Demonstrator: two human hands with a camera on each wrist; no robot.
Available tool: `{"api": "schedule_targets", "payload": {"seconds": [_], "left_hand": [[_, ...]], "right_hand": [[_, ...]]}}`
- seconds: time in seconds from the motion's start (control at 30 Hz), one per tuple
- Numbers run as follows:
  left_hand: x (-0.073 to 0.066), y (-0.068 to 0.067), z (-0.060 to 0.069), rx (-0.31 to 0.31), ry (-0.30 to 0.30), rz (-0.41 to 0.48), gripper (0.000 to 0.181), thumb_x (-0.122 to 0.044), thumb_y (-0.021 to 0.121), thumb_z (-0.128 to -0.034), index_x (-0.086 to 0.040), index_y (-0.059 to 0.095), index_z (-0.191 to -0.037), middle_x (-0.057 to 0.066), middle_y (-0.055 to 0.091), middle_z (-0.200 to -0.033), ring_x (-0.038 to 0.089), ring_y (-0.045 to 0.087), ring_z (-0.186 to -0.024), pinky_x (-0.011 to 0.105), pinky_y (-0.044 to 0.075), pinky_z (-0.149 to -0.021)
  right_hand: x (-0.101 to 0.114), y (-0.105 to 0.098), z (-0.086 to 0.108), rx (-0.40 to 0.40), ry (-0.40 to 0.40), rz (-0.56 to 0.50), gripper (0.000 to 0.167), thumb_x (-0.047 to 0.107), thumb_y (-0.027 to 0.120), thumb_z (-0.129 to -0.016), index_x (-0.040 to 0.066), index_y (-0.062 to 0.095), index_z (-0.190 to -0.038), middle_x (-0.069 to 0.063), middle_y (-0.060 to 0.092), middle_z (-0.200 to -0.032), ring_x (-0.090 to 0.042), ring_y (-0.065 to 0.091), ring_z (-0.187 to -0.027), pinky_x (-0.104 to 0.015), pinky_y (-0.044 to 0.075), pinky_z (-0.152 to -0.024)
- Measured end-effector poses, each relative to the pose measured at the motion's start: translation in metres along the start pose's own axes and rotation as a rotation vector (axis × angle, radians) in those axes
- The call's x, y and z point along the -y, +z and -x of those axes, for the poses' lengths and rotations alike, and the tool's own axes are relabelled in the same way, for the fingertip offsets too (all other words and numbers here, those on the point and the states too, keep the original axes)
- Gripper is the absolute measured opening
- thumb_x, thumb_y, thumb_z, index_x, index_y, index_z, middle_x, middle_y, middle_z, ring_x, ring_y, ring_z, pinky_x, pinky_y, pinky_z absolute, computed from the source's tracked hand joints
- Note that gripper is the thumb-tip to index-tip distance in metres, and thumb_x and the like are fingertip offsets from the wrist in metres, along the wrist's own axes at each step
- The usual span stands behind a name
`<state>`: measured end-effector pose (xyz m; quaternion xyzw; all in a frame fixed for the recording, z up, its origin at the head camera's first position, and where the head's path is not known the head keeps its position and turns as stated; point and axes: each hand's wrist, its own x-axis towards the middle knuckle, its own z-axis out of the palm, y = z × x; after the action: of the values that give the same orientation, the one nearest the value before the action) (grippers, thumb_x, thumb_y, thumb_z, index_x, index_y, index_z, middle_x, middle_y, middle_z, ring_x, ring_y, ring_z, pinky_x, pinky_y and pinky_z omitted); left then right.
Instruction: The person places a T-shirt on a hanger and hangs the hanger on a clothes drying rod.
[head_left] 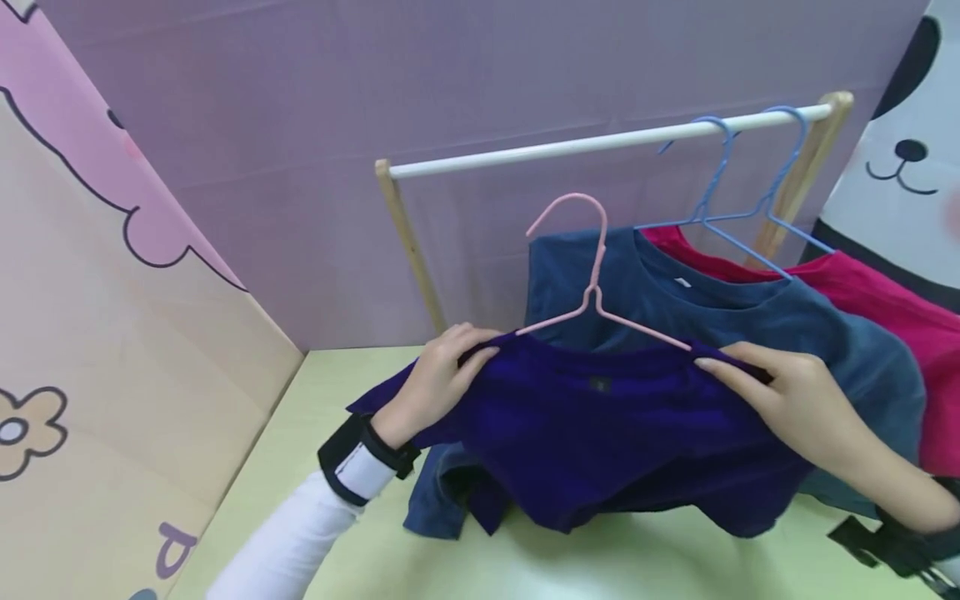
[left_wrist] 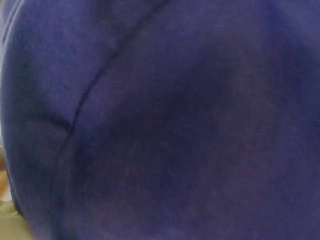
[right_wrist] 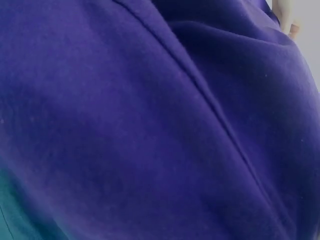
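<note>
A dark purple T-shirt [head_left: 600, 442] is on a pink hanger [head_left: 597, 271], whose hook points up and stands apart from the rack's rail. My left hand [head_left: 438, 375] pinches the shirt at its left shoulder, thumb in front. At the other shoulder, my right hand [head_left: 795, 396] pinches the cloth over the hanger's arm. The hanger's outer ends are hidden under fabric and fingers. Purple cloth fills most of the left wrist view [left_wrist: 190, 130] and the right wrist view [right_wrist: 150, 125].
Behind the shirt stands a rack with a white rail [head_left: 555, 150] and wooden posts [head_left: 408, 233]. A blue-grey shirt [head_left: 810, 333] and a crimson shirt [head_left: 937, 358] hang on blue hangers [head_left: 720, 179] at its right. Below is a pale yellow-green tabletop [head_left: 300, 433]; a printed panel [head_left: 135, 317] borders the left.
</note>
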<state>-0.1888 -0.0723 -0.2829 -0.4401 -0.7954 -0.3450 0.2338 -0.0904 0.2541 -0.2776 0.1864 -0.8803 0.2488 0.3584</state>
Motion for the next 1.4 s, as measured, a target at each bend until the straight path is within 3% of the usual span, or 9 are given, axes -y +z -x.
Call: {"api": "schedule_targets", "payload": {"seconds": [0.13,0.23,0.37,0.43,0.47,0.67,0.83,1.2,1.4], "left_hand": [[0.005,-0.001,0.000,-0.021,-0.002,-0.047,0.018,-0.003,0.059,-0.0834,-0.004,0.064,-0.101,0.005,0.059,-0.086,0.015,0.053,-0.080,0.028,0.040,-0.072],[0.008,-0.004,0.000,-0.087,0.016,-0.095,0.022,-0.001,0.060,-0.0822,-0.005,0.063,-0.104,0.007,0.057,-0.089,0.019,0.052,-0.083,0.033,0.036,-0.073],[0.010,-0.008,-0.001,-0.204,0.056,-0.147,0.023,0.002,0.063,-0.0785,-0.003,0.064,-0.101,0.011,0.055,-0.094,0.024,0.050,-0.089,0.038,0.034,-0.074],[0.011,-0.010,-0.001,-0.234,0.077,-0.155,0.022,0.003,0.064,-0.0770,-0.002,0.065,-0.098,0.011,0.055,-0.094,0.025,0.050,-0.090,0.038,0.034,-0.074],[0.011,-0.010,0.000,-0.240,0.082,-0.158,0.021,0.003,0.064,-0.0766,-0.002,0.065,-0.097,0.011,0.056,-0.094,0.025,0.050,-0.090,0.038,0.035,-0.074],[0.014,-0.009,0.005,-0.203,0.091,-0.137,0.019,0.005,0.065,-0.0755,-0.001,0.066,-0.094,0.010,0.057,-0.090,0.022,0.050,-0.084,0.036,0.037,-0.074],[0.017,-0.005,0.012,-0.160,0.061,-0.114,0.017,0.004,0.064,-0.0762,-0.001,0.066,-0.093,0.008,0.057,-0.087,0.020,0.049,-0.079,0.031,0.038,-0.070],[0.022,0.006,0.027,-0.088,-0.022,-0.071,0.014,0.003,0.064,-0.0772,-0.001,0.066,-0.091,0.006,0.058,-0.085,0.018,0.050,-0.077,0.028,0.041,-0.067],[0.025,0.016,0.036,-0.015,-0.063,-0.036,0.012,0.001,0.064,-0.0775,-0.003,0.066,-0.089,0.005,0.059,-0.087,0.018,0.051,-0.079,0.027,0.042,-0.069]], "right_hand": [[-0.004,-0.002,-0.003,0.001,0.046,-0.008,0.007,0.006,0.069,-0.074,0.009,0.068,-0.081,0.016,0.059,-0.071,0.010,0.044,-0.060,-0.006,0.035,-0.057],[-0.006,-0.004,-0.008,-0.011,0.074,-0.009,0.006,0.007,0.069,-0.076,0.008,0.068,-0.082,0.013,0.061,-0.071,0.011,0.045,-0.061,-0.005,0.036,-0.058],[-0.011,-0.008,-0.017,-0.030,0.106,-0.010,0.006,0.006,0.069,-0.075,0.006,0.068,-0.082,0.022,0.057,-0.071,0.011,0.044,-0.060,-0.006,0.035,-0.057],[-0.014,-0.010,-0.023,-0.031,0.125,0.000,0.007,0.007,0.068,-0.076,0.005,0.069,-0.083,0.027,0.052,-0.071,0.011,0.043,-0.060,-0.007,0.034,-0.056],[-0.016,-0.012,-0.027,-0.029,0.137,0.004,0.008,0.009,0.068,-0.077,0.003,0.068,-0.083,0.024,0.054,-0.070,0.010,0.043,-0.059,-0.008,0.034,-0.055],[-0.020,-0.018,-0.048,-0.049,0.190,0.011,0.018,0.015,0.065,-0.081,-0.003,0.067,-0.084,-0.016,0.062,-0.069,0.011,0.039,-0.056,-0.011,0.031,-0.053],[-0.024,-0.018,-0.059,-0.065,0.175,0.040,0.023,0.018,0.063,-0.082,-0.005,0.066,-0.083,-0.021,0.062,-0.072,0.015,0.036,-0.056,-0.014,0.029,-0.055],[-0.032,-0.009,-0.069,-0.036,0.260,0.035,0.029,0.025,0.061,-0.084,-0.003,0.066,-0.086,-0.022,0.063,-0.079,0.019,0.034,-0.062,-0.017,0.030,-0.060],[-0.035,0.001,-0.068,-0.015,0.286,0.032,0.030,0.027,0.061,-0.084,-0.002,0.066,-0.089,-0.023,0.063,-0.085,0.020,0.033,-0.064,-0.018,0.031,-0.061]]}}
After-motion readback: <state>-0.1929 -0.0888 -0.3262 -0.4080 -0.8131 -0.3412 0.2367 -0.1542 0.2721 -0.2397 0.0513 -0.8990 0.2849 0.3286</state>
